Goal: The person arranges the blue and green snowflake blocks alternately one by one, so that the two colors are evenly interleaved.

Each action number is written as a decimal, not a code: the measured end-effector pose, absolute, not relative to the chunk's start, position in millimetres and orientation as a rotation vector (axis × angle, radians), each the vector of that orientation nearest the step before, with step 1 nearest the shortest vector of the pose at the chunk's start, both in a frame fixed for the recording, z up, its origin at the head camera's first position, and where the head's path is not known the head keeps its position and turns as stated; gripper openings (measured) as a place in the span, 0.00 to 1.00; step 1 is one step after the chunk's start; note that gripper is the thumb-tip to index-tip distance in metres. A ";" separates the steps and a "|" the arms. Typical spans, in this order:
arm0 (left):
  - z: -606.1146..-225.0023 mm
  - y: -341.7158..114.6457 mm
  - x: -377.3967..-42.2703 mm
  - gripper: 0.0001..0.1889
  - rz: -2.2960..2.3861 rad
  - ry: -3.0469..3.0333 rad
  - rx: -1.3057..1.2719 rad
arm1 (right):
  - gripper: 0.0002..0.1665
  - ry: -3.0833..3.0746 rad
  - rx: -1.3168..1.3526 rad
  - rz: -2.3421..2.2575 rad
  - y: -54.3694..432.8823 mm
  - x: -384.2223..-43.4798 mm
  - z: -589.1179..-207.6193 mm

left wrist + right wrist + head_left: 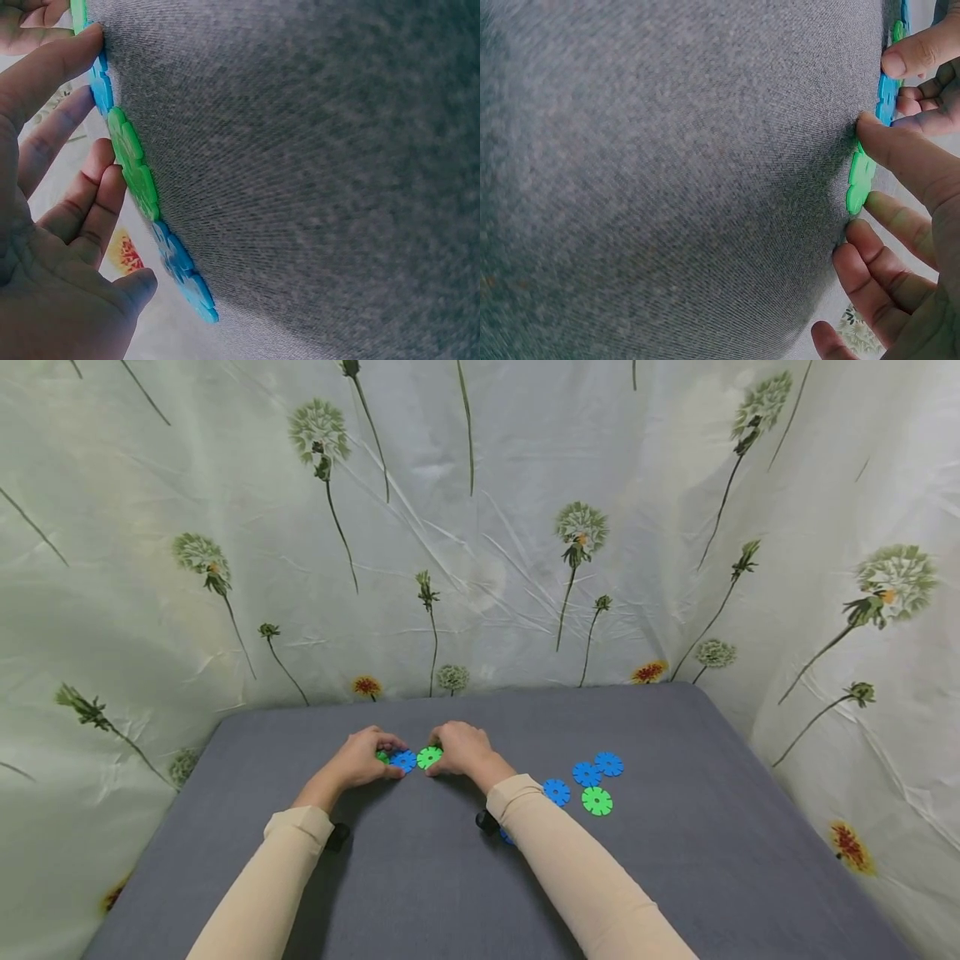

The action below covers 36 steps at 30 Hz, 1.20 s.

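Slotted plastic discs lie in a row flat on the grey table. My left hand (363, 758) pinches a blue slotted disc (403, 762) between thumb and forefinger. Beside it, my right hand (462, 748) pinches a green slotted disc (430, 757) by its edges, thumb on the near side. These two discs sit edge to edge. On the left, a second green disc (135, 165) follows the blue one, with curled left fingers by its edge. Another blue disc (184, 270) ends the row, hidden behind the left hand in the head view.
Loose discs lie to the right of my right forearm: a green one (597, 801) and several blue ones (608, 764). One blue disc (506, 836) is partly covered by the right sleeve. A flower-printed curtain (495, 568) hangs behind the grey table (420, 877).
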<state>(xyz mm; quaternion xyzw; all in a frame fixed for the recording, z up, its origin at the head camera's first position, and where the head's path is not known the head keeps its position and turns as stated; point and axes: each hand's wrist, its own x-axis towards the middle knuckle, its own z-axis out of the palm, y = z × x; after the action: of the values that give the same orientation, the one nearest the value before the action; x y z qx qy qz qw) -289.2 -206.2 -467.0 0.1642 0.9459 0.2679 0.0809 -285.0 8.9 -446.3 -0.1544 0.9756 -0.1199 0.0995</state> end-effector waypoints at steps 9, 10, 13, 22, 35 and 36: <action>-460.3 -203.7 -289.2 0.19 0.749 2.838 0.523 | 0.33 2.796 -0.568 -0.426 21.2 -285.8 -438.2; -459.6 -203.3 -289.2 0.19 0.742 2.836 0.522 | 0.33 2.773 -0.582 -0.444 24.1 -286.1 -436.5; -458.2 -201.9 -288.9 0.19 0.724 2.833 0.515 | 0.32 2.704 -0.617 -0.476 34.0 -286.8 -431.6; -454.6 -199.0 -286.8 0.21 0.660 2.841 0.531 | 0.26 2.560 -0.741 -0.514 63.9 -281.6 -418.8; -451.2 -188.8 -294.9 0.26 0.659 2.798 0.642 | 0.21 2.492 -0.828 -0.448 108.2 -250.5 -408.4; -451.5 -186.8 -295.3 0.26 0.666 2.791 0.643 | 0.21 2.486 -0.832 -0.439 111.5 -246.6 -409.1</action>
<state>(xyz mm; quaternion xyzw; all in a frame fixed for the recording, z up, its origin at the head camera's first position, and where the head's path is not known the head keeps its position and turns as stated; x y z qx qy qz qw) -295.3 -186.8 -451.5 0.2177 0.9443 0.2254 0.1003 -246.6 111.5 -409.1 -0.3038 0.9081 -0.1605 0.2395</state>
